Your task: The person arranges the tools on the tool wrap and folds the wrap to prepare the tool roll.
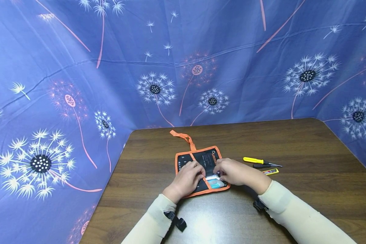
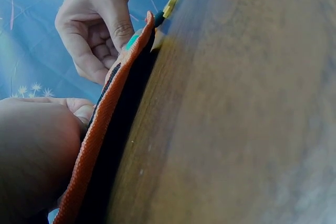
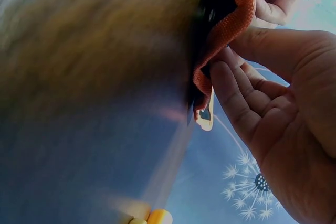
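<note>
A black tool pouch with orange trim [image 1: 199, 194] lies unfolded on the table, with an orange strap [image 1: 183, 136] trailing from its far edge. My left hand [image 1: 187, 178] is over its left half, thumb and fingertips pinching the orange strip down the middle. On the right half, my right hand [image 1: 235, 172] holds the end of a white-and-teal item [image 1: 215, 183] between curled thumb and fingers. That item lies in a pocket, and its exact kind is unclear. In the right wrist view, the pouch's wavy orange edge [image 3: 231, 30] partly hides the right fingertips.
Right of the pouch lie a yellow-handled screwdriver [image 1: 253, 160], a dark-handled one [image 1: 259, 166] beside it, and a small yellow case [image 1: 271, 171]. The brown wooden table [image 1: 317, 149] meets a blue dandelion-print cloth [image 1: 250, 91] at the back and left.
</note>
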Demonstrator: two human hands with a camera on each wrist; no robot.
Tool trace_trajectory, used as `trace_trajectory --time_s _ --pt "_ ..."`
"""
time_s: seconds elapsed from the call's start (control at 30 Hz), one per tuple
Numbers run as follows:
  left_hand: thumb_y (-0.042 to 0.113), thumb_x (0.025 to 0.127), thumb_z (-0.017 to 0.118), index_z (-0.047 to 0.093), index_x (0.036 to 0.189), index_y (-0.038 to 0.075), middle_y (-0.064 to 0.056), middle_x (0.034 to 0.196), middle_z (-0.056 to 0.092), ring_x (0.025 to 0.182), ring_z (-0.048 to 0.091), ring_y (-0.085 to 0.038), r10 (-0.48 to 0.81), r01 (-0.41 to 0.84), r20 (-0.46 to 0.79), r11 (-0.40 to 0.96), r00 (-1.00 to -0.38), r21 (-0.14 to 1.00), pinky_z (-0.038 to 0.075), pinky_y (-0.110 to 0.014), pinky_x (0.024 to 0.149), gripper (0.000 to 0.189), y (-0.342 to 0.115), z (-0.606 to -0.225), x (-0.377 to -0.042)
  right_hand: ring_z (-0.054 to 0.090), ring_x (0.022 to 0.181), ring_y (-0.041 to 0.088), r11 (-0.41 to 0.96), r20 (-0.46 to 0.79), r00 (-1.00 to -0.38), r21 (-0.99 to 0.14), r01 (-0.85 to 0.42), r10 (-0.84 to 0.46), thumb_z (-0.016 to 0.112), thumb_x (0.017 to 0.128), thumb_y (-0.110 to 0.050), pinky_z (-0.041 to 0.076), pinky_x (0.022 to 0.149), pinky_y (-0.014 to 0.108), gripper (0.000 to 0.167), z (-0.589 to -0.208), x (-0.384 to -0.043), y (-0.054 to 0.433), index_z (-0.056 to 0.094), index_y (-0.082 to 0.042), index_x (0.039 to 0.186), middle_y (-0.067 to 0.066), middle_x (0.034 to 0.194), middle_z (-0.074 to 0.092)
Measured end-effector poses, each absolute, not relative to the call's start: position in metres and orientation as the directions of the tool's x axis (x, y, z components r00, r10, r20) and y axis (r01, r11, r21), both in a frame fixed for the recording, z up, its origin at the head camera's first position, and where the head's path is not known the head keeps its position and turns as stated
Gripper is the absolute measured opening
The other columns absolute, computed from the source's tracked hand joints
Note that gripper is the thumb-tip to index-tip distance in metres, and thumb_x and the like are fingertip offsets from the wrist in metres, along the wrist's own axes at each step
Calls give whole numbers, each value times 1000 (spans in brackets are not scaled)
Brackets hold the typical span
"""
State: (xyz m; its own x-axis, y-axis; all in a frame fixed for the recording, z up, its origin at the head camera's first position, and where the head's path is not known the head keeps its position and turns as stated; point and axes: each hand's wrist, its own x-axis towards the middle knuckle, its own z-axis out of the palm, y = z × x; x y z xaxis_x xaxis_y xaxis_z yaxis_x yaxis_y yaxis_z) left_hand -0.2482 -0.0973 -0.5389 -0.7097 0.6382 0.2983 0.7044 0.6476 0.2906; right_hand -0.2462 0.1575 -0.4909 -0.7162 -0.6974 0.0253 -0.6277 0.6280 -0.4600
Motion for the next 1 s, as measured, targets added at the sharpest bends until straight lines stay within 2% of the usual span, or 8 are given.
trace_trajectory --time_s 0.2,0.37,0.43,0.57,0.67,1.0 --pt "23 102 70 64 98 29 15 102 53 95 51 -8 631 699 299 648 -716 303 48 -32 85 10 -98 -540 -249 58 77 5 665 -5 -739 -441 -603 -674 84 87 -6 51 68 27 24 -492 -246 158 80 -8 111 -1 97 62" --pt "23 102 71 64 98 30 15 102 53 95 51 -8 627 693 297 647 -721 317 48 -32 86 11 -98 -540 -249 60 80 7 677 -18 -752 -449 -583 -659 85 86 -8 52 71 30 24 -492 -247 159 81 -10 110 3 109 66" --pt "22 102 71 64 98 29 15 102 53 96 52 -8 627 693 296 646 -721 320 48 -33 87 10 -99 -540 -249 60 81 8 677 -17 -753 -450 -582 -658 85 87 -8 52 72 31 24 -492 -247 159 81 -11 110 3 109 66" --pt "21 101 72 65 99 29 15 103 54 97 52 -8 626 691 293 645 -723 327 49 -33 88 10 -99 -540 -249 60 81 10 659 6 -742 -456 -599 -670 84 87 -7 52 72 31 24 -492 -247 161 81 -10 110 -2 96 62" --pt "21 101 72 65 100 29 15 103 54 97 52 -8 628 693 294 643 -721 327 49 -33 88 11 -99 -540 -249 60 82 11 649 19 -743 -472 -596 -669 84 87 -6 51 72 30 25 -491 -246 163 80 -10 110 -4 93 61" --pt "21 102 70 64 99 29 14 103 54 97 52 -8 633 699 297 633 -715 334 48 -33 88 10 -99 -539 -248 63 86 14 658 4 -775 -526 -539 -632 83 88 -6 52 73 31 27 -490 -246 178 79 -12 113 -4 100 64"
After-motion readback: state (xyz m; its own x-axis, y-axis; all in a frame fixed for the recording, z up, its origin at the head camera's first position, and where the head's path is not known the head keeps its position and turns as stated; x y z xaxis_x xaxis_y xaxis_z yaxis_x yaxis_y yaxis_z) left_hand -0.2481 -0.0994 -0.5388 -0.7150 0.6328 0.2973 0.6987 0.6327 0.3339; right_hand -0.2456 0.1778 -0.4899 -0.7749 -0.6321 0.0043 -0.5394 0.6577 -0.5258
